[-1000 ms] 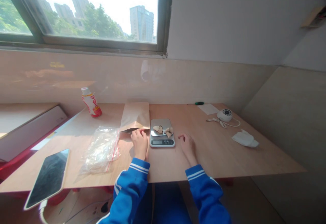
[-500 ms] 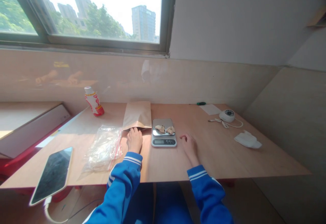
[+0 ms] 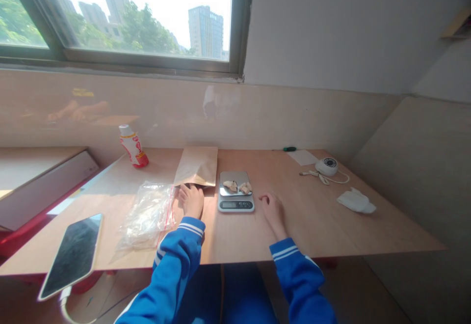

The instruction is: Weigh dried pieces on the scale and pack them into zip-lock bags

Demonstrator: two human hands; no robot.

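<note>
A brown kraft paper bag [image 3: 198,162] lies flat on the table, its mouth facing me. My left hand [image 3: 192,201] is at that mouth, fingers somewhat apart; the fingertips are partly hidden at the bag's lip, and nothing shows in them. To the right of the bag stands a white kitchen scale [image 3: 236,206] with a metal plate. On the plate rest pale, dried-looking pieces [image 3: 230,185] in two small heaps; I cannot tell their kind. My right hand [image 3: 273,208] lies on the table right of the scale, its fingers curled in, with nothing seen in them.
A clear zip bag [image 3: 145,216] lies left of my left hand. Farther left are a phone [image 3: 73,255] with a cable and a red-white bottle [image 3: 133,147]. On the right sit a white camera-like device [image 3: 327,167], crumpled tissue [image 3: 356,200], paper [image 3: 302,157] and a green-handled tool [image 3: 289,149].
My left hand has shifted slightly at the bag's mouth, its fingers a little more spread. The right hand and the pieces on the scale look the same. The whole view has moved slightly.
</note>
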